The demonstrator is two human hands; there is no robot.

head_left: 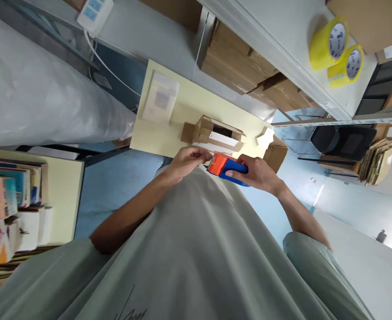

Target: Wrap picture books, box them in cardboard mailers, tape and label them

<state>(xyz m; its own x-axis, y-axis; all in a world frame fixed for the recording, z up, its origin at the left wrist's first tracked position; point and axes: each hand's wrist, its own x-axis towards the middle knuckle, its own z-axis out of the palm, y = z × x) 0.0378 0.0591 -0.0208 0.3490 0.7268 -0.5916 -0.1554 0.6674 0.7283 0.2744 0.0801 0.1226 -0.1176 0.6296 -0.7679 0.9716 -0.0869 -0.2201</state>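
Right hand (258, 172) grips tape dispenser (232, 165) by table (167, 138)'s near edge: probably light, stiff; hold its blue body. Left hand (189, 162) pinched narrow at its nose, contents unclear.

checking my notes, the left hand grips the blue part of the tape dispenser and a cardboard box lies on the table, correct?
Not the left hand: the head view shows the right hand gripping the blue part of the tape dispenser, and a cardboard box lies on the table.
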